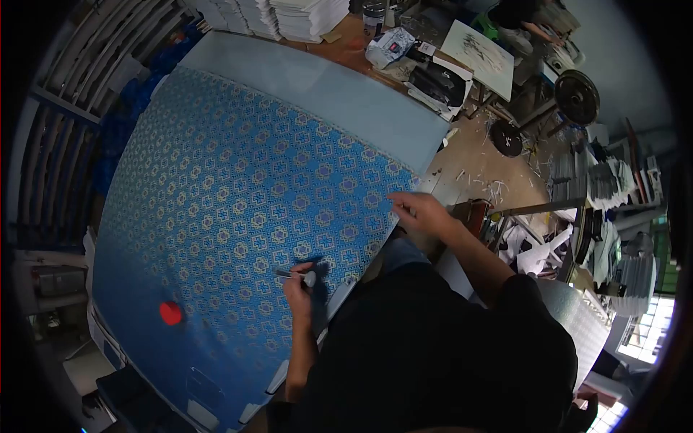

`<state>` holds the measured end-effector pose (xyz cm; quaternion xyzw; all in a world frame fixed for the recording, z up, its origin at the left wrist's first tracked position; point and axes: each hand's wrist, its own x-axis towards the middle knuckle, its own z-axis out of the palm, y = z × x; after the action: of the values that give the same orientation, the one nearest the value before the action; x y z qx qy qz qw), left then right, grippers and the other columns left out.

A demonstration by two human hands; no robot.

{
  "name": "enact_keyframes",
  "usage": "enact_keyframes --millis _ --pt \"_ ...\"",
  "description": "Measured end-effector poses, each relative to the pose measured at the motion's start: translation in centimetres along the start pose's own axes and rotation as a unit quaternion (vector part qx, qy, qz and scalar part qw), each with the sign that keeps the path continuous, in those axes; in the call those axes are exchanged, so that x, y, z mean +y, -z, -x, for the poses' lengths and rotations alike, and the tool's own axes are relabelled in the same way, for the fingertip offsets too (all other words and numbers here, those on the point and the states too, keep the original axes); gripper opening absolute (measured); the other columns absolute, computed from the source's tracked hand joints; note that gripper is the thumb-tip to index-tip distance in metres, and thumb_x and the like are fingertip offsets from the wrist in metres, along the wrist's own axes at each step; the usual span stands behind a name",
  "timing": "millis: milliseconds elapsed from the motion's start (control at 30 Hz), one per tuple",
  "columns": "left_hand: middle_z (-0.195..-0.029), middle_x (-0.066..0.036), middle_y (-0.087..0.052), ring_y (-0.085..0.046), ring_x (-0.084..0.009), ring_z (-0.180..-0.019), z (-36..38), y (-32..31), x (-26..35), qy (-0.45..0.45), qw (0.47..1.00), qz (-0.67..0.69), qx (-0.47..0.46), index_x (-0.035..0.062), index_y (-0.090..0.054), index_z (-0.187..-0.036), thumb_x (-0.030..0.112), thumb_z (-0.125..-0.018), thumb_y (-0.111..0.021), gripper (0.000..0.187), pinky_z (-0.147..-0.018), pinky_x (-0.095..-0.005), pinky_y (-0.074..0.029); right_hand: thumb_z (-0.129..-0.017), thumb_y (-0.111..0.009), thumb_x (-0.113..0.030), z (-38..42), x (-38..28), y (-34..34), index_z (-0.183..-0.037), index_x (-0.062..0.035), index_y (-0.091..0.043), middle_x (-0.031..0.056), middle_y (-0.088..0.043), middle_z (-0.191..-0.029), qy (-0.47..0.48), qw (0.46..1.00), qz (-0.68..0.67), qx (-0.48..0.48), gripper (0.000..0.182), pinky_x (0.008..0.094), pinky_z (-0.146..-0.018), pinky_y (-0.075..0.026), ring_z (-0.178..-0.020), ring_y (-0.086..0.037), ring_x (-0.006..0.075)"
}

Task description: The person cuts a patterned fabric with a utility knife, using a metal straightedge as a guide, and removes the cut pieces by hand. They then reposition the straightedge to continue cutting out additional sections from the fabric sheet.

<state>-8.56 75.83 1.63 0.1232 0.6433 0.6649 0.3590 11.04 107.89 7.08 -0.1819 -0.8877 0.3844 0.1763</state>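
A large blue patterned sheet with yellowish and purple cross-shaped motifs spreads over the table in front of me. My left hand is closed around a slim tool with a flat, metallic-looking end and a pale rounded part, held just over the sheet near the side closest to my body. What kind of tool it is I cannot make out. At the sheet's right edge, my right hand has thumb and forefinger closed on the edge. Its other fingers are curled.
A pale grey-blue surface shows beyond the sheet. A red round object appears at the lower left. Paper stacks stand at the far side. Scraps litter the floor near black weight-like discs. Another person is at the far right.
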Motion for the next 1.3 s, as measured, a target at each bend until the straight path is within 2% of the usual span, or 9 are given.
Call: enact_keyframes --millis 67,233,267,433,567,633,767,1167,1300 --pt "-0.091 -0.001 -0.062 -0.048 -0.0092 -0.074 -0.6 -0.4 -0.7 -0.025 0.994 0.024 0.108 0.0003 -0.069 -0.109 0.035 -0.107 -0.04 0.045 -0.064 -0.0248 -0.036 -0.093 -0.067 -0.011 -4.2 3.6 3.5 -0.117 -0.0084 -0.069 0.0127 -0.073 -0.096 0.009 1.0 0.023 0.015 0.024 0.041 -0.07 -0.056 -0.08 -0.07 0.032" --pt "-0.097 -0.007 -0.065 -0.054 -0.0136 -0.076 -1.5 -2.7 -2.8 0.003 0.966 -0.095 0.239 0.0006 -0.068 -0.108 0.033 -0.107 -0.038 0.044 -0.065 -0.0303 -0.044 -0.093 -0.067 -0.009 -14.8 10.4 11.5 -0.113 -0.005 -0.07 0.0148 -0.072 -0.099 0.022 0.999 0.029 0.019 0.021 0.0406 -0.072 -0.056 -0.082 -0.07 0.0341" --pt "-0.088 -0.003 -0.062 -0.046 -0.0099 -0.064 -2.2 -2.8 -4.1 -0.045 0.952 -0.05 0.298 0.004 -0.068 -0.106 0.034 -0.108 -0.038 0.043 -0.055 -0.0289 -0.036 -0.092 -0.066 -0.008 -17.0 12.0 12.6 -0.115 -0.0048 -0.069 0.0155 -0.072 -0.103 0.017 0.999 0.046 0.02 0.023 0.0407 -0.075 -0.056 -0.087 -0.07 0.0352" --pt "-0.074 -0.001 -0.057 -0.037 -0.0089 -0.05 -2.7 -4.5 -2.6 -0.04 0.906 0.05 0.418 0.0075 -0.069 -0.102 0.032 -0.108 -0.04 0.038 -0.045 -0.0278 -0.029 -0.095 -0.064 -0.018 -26.4 17.7 15.5 -0.123 -0.0066 -0.066 0.0154 -0.067 -0.122 0.13 0.934 0.233 0.239 0.03 0.0518 -0.11 -0.04 -0.122 -0.058 0.0331" --pt "-0.073 -0.002 -0.055 -0.037 -0.0095 -0.05 -2.9 -4.1 -3.5 -0.032 0.898 0.033 0.438 0.0073 -0.068 -0.102 0.03 -0.107 -0.041 0.036 -0.045 -0.0282 -0.031 -0.097 -0.062 -0.029 -27.6 24.1 15.2 -0.116 -0.0066 -0.07 0.011 -0.07 -0.116 0.128 0.917 0.336 0.174 0.03 0.0608 -0.114 -0.03 -0.121 -0.058 0.0298" --pt "-0.072 -0.002 -0.054 -0.038 -0.0099 -0.051 -3.0 -4.5 -3.3 -0.036 0.888 0.061 0.455 0.0071 -0.067 -0.104 0.027 -0.107 -0.042 0.032 -0.045 -0.0292 -0.031 -0.098 -0.059 -0.034 -27.0 23.5 16.5 -0.104 -0.0067 -0.073 0.006 -0.072 -0.106 -0.064 0.934 0.351 -0.017 0.031 0.0635 -0.114 -0.028 -0.113 -0.06 0.028" --pt "-0.072 -0.003 -0.054 -0.039 -0.0104 -0.051 -3.1 -5.2 -3.3 -0.05 0.887 -0.049 0.456 0.0062 -0.067 -0.105 0.023 -0.106 -0.043 0.029 -0.046 -0.0302 -0.032 -0.096 -0.064 -0.025 -26.6 24.2 16.1 -0.091 -0.0051 -0.072 0.0076 -0.072 -0.093 0.063 0.941 0.24 0.229 0.023 0.0579 -0.114 -0.03 -0.104 -0.062 0.0274" --pt "-0.088 -0.009 -0.061 -0.047 -0.0138 -0.064 -3.1 -5.2 -3.0 -0.042 0.879 -0.152 0.45 0.0025 -0.067 -0.109 0.011 -0.102 -0.046 0.023 -0.053 -0.0324 -0.037 -0.096 -0.058 -0.024 -29.4 25.8 15.5 -0.092 -0.0046 -0.067 0.0154 -0.07 -0.085 0.028 0.965 0.26 0.039 0.022 0.0581 -0.112 -0.035 -0.093 -0.067 0.0347" --pt "-0.074 -0.005 -0.055 -0.043 -0.0113 -0.056 -2.3 -4.1 -3.9 -0.025 0.87 -0.272 0.411 0.0028 -0.067 -0.109 0.009 -0.102 -0.045 0.024 -0.047 -0.0336 -0.033 -0.095 -0.06 -0.022 -29.0 24.2 16.7 -0.093 -0.0049 -0.068 0.0151 -0.069 -0.081 0.014 0.968 0.234 0.093 0.018 0.0559 -0.111 -0.037 -0.091 -0.068 0.035"
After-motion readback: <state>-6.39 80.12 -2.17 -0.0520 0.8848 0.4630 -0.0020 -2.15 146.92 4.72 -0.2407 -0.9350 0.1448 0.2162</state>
